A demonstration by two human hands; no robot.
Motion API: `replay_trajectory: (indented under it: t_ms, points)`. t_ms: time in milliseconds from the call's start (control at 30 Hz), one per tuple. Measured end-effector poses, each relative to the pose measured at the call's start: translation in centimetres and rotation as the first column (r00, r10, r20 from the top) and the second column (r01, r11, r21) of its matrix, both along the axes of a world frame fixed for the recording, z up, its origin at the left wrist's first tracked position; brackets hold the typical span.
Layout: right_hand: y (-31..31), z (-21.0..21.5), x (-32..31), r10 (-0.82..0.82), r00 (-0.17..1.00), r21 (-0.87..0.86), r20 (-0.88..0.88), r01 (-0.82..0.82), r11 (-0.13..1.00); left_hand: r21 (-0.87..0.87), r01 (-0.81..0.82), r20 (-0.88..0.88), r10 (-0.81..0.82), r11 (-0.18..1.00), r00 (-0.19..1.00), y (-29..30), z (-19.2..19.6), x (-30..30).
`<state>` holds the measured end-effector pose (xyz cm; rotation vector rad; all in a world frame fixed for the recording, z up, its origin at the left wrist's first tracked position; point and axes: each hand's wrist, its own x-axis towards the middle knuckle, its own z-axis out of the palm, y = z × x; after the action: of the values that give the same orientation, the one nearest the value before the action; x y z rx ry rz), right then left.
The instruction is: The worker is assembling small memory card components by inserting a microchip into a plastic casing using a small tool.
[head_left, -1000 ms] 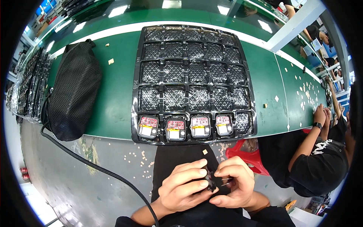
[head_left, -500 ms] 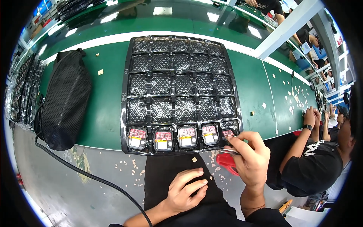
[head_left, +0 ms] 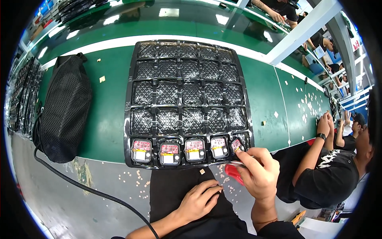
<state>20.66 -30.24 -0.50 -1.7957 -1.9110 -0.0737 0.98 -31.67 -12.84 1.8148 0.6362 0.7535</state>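
Since the earlier frames, when both hands were held together over the lap, the right hand [head_left: 258, 173] has been brought up to the near-right corner of the black moulded tray [head_left: 131, 119], and the left hand [head_left: 199, 201] has been left low on the dark lap. A small red-and-white component [head_left: 236, 144] is pinched in the right fingers [head_left: 243, 153] and is pressed into the rightmost pocket of the near row, approx. seated but tilted. Four like components [head_left: 170, 153] are seen lying in the other pockets of that row; the rows beyond are seen w/o parts. The near row is thus judged to be all but filled. The left fingers are curled loosely, and nothing is seen in them. A black mesh bag [head_left: 65, 113] and a black cable [head_left: 91, 191] are seen at the left on the green table [head_left: 107, 111]. Another person's arm [head_left: 318, 139] is rested on the table at the right.
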Motion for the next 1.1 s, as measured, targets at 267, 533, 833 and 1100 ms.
replay_trajectory:
  t_ms: [267,533,833,1100]
  points:
    - [0.4,0.6,-0.5,-0.020,0.998,0.066,-0.067,0.025,0.998,-0.009,0.003,-0.038,-0.003,1.000,0.999,0.1,-0.8,0.2]
    - [0.4,0.4,-0.3,-0.058,0.998,0.214,-0.038,0.065,0.975,-0.031,0.010,-0.049,-0.011,0.999,0.999,0.1,-0.7,0.2]
    - [0.9,0.1,-0.3,-0.061,0.993,-0.008,-0.098,0.060,0.998,-0.052,0.033,-0.067,-0.036,0.998,0.997,0.2,-0.6,0.2]
    - [1.8,0.0,3.4,-0.271,0.862,0.156,-0.429,0.366,0.917,-0.191,0.108,-0.069,-0.123,0.976,0.990,1.2,1.6,1.3]
